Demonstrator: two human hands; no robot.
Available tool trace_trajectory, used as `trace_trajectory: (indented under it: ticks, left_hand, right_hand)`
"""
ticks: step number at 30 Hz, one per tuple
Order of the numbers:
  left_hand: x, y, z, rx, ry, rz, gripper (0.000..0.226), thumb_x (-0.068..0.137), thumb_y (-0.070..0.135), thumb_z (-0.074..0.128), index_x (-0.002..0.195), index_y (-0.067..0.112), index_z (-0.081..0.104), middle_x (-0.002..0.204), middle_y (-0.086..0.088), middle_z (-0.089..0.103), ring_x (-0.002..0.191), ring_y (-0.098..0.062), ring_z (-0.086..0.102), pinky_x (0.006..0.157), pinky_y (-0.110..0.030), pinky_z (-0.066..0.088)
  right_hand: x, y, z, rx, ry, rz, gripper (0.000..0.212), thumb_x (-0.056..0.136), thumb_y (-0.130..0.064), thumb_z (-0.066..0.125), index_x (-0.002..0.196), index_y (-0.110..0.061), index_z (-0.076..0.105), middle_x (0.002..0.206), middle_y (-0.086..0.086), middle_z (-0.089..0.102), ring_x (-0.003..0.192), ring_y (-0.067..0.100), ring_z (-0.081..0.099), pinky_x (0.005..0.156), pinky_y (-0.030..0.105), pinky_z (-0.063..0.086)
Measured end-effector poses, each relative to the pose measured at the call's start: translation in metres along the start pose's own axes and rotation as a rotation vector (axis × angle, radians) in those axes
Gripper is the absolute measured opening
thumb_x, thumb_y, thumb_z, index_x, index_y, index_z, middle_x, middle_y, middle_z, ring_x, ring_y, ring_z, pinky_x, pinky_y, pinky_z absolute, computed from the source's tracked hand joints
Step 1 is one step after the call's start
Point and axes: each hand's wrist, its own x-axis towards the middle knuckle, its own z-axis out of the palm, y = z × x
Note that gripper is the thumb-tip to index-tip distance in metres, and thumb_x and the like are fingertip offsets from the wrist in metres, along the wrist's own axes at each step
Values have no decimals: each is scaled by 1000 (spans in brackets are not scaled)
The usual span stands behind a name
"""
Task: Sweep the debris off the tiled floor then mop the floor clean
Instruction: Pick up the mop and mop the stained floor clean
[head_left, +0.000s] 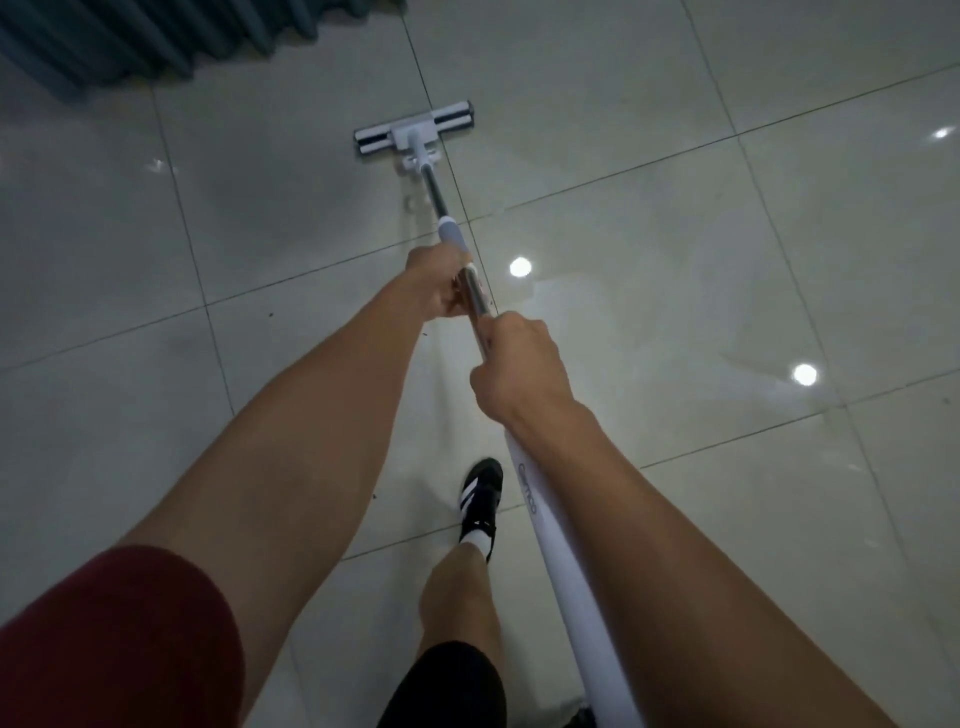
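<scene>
Both hands' grip on mop (415, 136) handle, tiled floor (675, 234) open around

mop (415, 136): 1 | hands: 2 | shoe (480, 496): 1 | curtain (130, 36): 1

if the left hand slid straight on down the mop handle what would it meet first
The left hand would probably first meet the lilac sleeve on the mop handle, just ahead of its knuckles; the mop head lies farther on.

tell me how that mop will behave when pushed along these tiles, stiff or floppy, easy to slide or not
The mop probably stays stiff: its metal pole runs straight from both hands to the head. The flat head likely glides easily over the glossy tiled floor. It seems light, given its slim pole.
</scene>
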Motion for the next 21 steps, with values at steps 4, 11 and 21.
trace_trajectory:
  ticks: [4, 11, 21]
  left_hand:
    - [12, 22, -10, 82, -43, -34, 22, 96, 20, 52, 105, 2, 62, 85, -15, 70, 67, -29, 73, 63, -39, 60]
    - [-46, -15, -13, 186, -85, -102, 21, 102, 18, 50, 111, 2, 61, 86, -14, 69, 57, -26, 71, 50, -34, 58]
    - [-185, -200, 18, 236, -269, -231, 16, 104, 15, 50, 101, 1, 57, 86, -15, 68, 73, -29, 71, 51, -37, 59]
  right_hand:
    - [18, -19, -9, -11, -22, 19, 25, 84, 1, 55, 106, -9, 60, 89, 7, 52, 61, 19, 45, 61, 30, 38]
    - [-50, -7, 0, -58, -99, 11, 32, 90, -4, 55, 121, -8, 55, 95, 7, 45, 79, 26, 47, 68, 32, 41]
    - [-256, 106, 54, -13, -126, 86, 28, 90, -6, 58, 117, -8, 56, 113, 12, 56, 92, 31, 57, 71, 31, 42]
